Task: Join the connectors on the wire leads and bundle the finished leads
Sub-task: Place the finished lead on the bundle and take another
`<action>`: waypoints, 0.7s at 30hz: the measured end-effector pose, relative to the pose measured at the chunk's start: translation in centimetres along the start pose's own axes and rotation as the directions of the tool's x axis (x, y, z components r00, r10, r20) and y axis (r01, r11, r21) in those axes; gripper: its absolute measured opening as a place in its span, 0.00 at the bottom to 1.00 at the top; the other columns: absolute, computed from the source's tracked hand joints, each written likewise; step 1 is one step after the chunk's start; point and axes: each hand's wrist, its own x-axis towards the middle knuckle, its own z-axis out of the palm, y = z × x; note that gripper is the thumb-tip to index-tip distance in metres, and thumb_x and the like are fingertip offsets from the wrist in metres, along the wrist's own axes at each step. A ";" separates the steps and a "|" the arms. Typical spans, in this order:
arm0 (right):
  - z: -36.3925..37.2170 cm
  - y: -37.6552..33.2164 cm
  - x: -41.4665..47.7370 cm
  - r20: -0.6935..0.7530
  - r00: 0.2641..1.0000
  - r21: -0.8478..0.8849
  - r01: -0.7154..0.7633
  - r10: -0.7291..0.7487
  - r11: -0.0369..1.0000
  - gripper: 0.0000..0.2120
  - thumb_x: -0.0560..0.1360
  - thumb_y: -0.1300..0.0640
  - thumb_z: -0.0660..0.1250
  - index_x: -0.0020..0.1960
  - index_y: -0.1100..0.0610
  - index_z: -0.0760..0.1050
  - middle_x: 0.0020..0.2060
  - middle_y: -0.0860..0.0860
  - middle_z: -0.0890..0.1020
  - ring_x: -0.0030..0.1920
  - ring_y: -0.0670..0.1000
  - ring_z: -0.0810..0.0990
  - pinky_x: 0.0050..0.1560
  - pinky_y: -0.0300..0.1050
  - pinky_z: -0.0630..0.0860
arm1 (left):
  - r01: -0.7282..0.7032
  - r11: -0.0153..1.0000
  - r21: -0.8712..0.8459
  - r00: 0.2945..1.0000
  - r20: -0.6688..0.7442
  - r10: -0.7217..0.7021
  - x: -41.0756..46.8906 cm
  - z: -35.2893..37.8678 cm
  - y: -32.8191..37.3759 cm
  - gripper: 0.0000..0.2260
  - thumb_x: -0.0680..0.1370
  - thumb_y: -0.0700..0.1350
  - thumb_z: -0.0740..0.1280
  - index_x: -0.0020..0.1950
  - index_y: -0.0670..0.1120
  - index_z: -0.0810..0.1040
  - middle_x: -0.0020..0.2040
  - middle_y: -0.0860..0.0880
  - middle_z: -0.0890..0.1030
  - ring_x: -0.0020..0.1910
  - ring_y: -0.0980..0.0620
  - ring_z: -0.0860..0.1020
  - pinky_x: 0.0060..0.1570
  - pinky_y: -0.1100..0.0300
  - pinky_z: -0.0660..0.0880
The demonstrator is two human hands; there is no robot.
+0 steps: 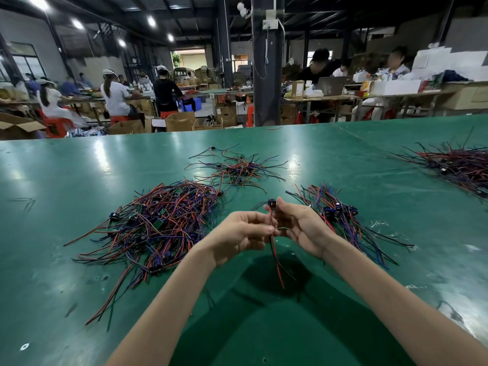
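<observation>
1. Pinching the wire lead [276, 257] between thumb and fingertips, the left hand [243, 233] was closed on the red and black wires a little below their top end, seemingly to hold them straight and steady.
2. The right hand [301, 228] gripped the small dark connector [272, 203] at the top of that lead between thumb and fingertips. It was raised above both palms, which I judged put the mating face where the eyes could check it. Whether a second half was already pushed home could not be told.
3. The lead's free ends hung down between the two forearms, above the green table [79, 180] and away from the loose stock, so nothing could snag.
4. Just beside the right hand lay the right-side pile [340, 215], its connectors clustered together and its wires fanning toward the person. These were likely finished leads, laid one way ready for bundling.
5. Left of the left hand sprawled the large tangled heap [158, 225], with small green boards among the wires. It was probably unworked stock, kept within easy reach.
6. Farther back in the middle lay a smaller scatter [237, 170], and well apart at the right edge a far heap [459, 165]. Their role could not be told.
7. Beyond the table, other people [113, 93] sat at benches among cartons.
</observation>
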 end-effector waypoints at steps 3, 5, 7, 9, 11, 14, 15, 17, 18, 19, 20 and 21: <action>-0.1 -0.3 -0.2 0.006 1.000 0.085 0.006 -0.007 0.996 0.13 0.71 0.56 0.67 0.51 0.65 0.78 0.37 0.55 0.83 0.30 0.48 0.78 0.31 0.37 0.75 | 0.036 0.998 0.053 0.998 0.042 -0.038 0.1 0.8 -0.8 0.08 0.76 0.31 0.64 0.45 0.42 0.78 0.36 0.51 0.83 0.33 0.59 0.79 0.32 0.69 0.75; -0.2 -0.4 -0.3 0.017 1.000 0.101 -0.024 0.022 0.995 0.09 0.75 0.61 0.64 0.51 0.65 0.78 0.38 0.55 0.83 0.30 0.48 0.78 0.29 0.38 0.75 | 0.057 0.996 0.065 0.997 0.050 -0.060 0.1 0.9 -1.1 0.09 0.76 0.30 0.64 0.47 0.43 0.78 0.36 0.50 0.82 0.34 0.59 0.79 0.33 0.68 0.75; -0.2 -0.5 -0.4 0.037 0.997 0.133 -0.066 0.062 0.989 0.09 0.77 0.62 0.60 0.51 0.64 0.78 0.38 0.55 0.83 0.30 0.48 0.78 0.27 0.39 0.73 | 0.068 0.995 0.075 0.996 0.053 -0.072 0.1 0.9 -1.3 0.08 0.75 0.30 0.65 0.48 0.42 0.78 0.38 0.49 0.82 0.35 0.58 0.79 0.33 0.67 0.75; -0.2 -0.7 -0.5 0.056 0.995 0.131 -0.084 0.077 0.988 0.10 0.77 0.63 0.59 0.49 0.63 0.78 0.38 0.54 0.84 0.30 0.47 0.77 0.28 0.39 0.73 | 0.071 0.995 0.070 0.995 0.067 -0.075 0.0 0.8 -1.3 0.08 0.75 0.31 0.66 0.48 0.42 0.78 0.39 0.48 0.82 0.35 0.57 0.79 0.33 0.67 0.75; -0.2 -0.8 -0.5 0.056 0.996 0.121 -0.079 0.072 0.989 0.10 0.76 0.64 0.58 0.49 0.62 0.78 0.37 0.53 0.83 0.31 0.47 0.78 0.31 0.39 0.73 | 0.062 0.997 0.051 0.996 0.063 -0.065 0.1 0.6 -1.0 0.04 0.75 0.34 0.67 0.49 0.40 0.80 0.39 0.48 0.83 0.34 0.57 0.78 0.33 0.66 0.75; -0.3 -1.0 -0.4 0.040 0.997 0.116 -0.069 0.065 0.991 0.11 0.75 0.65 0.58 0.49 0.61 0.78 0.37 0.54 0.82 0.34 0.49 0.76 0.34 0.39 0.73 | 0.035 0.999 0.003 0.994 -0.106 -0.035 0.6 0.2 -0.6 0.09 0.78 0.45 0.66 0.50 0.41 0.82 0.41 0.47 0.84 0.34 0.56 0.77 0.33 0.66 0.75; -0.3 -1.0 -0.4 0.056 0.996 0.101 -0.074 0.069 0.992 0.11 0.75 0.66 0.57 0.50 0.61 0.78 0.38 0.54 0.81 0.34 0.49 0.75 0.34 0.39 0.73 | 0.012 1.000 -0.022 0.985 -0.173 -0.016 0.8 0.0 -0.6 0.09 0.78 0.46 0.65 0.49 0.42 0.82 0.41 0.48 0.84 0.33 0.56 0.76 0.32 0.67 0.75; -0.3 -0.9 -0.5 0.118 0.989 0.033 -0.095 0.091 0.995 0.12 0.75 0.66 0.57 0.50 0.61 0.78 0.39 0.55 0.81 0.32 0.47 0.73 0.33 0.38 0.73 | -0.031 0.997 -0.070 0.971 -0.240 0.013 1.0 -0.3 -0.8 0.08 0.79 0.46 0.65 0.46 0.44 0.82 0.40 0.49 0.83 0.33 0.57 0.76 0.31 0.67 0.74; -0.2 -0.8 -0.5 0.144 0.984 -0.013 -0.104 0.105 0.994 0.12 0.74 0.66 0.57 0.49 0.61 0.78 0.39 0.55 0.80 0.31 0.47 0.73 0.33 0.38 0.73 | -0.045 0.996 -0.083 0.967 -0.252 0.023 1.0 -0.4 -0.9 0.08 0.78 0.45 0.65 0.45 0.44 0.82 0.39 0.50 0.83 0.32 0.57 0.76 0.31 0.67 0.73; -0.1 -0.6 -0.6 0.163 0.980 -0.057 -0.108 0.115 0.993 0.11 0.74 0.66 0.57 0.49 0.61 0.79 0.40 0.55 0.80 0.31 0.46 0.74 0.34 0.38 0.74 | -0.057 0.995 -0.085 0.965 -0.260 0.033 1.1 -0.4 -1.1 0.07 0.78 0.44 0.66 0.45 0.44 0.82 0.38 0.50 0.83 0.32 0.57 0.76 0.31 0.68 0.73; 0.1 -0.4 -0.6 0.174 0.977 -0.090 -0.105 0.120 0.990 0.11 0.74 0.67 0.58 0.49 0.61 0.79 0.40 0.56 0.80 0.32 0.47 0.74 0.35 0.39 0.75 | -0.067 0.994 -0.082 0.962 -0.271 0.042 1.1 -0.4 -1.3 0.06 0.77 0.43 0.66 0.45 0.44 0.82 0.37 0.50 0.82 0.32 0.58 0.76 0.31 0.68 0.72; 0.1 -0.2 -0.6 0.183 0.976 -0.114 -0.096 0.116 0.989 0.11 0.74 0.67 0.58 0.48 0.61 0.79 0.41 0.55 0.81 0.32 0.47 0.75 0.37 0.40 0.75 | -0.075 0.994 -0.078 0.957 -0.287 0.049 1.2 -0.4 -1.4 0.04 0.77 0.41 0.67 0.45 0.43 0.82 0.36 0.51 0.81 0.31 0.59 0.76 0.31 0.69 0.72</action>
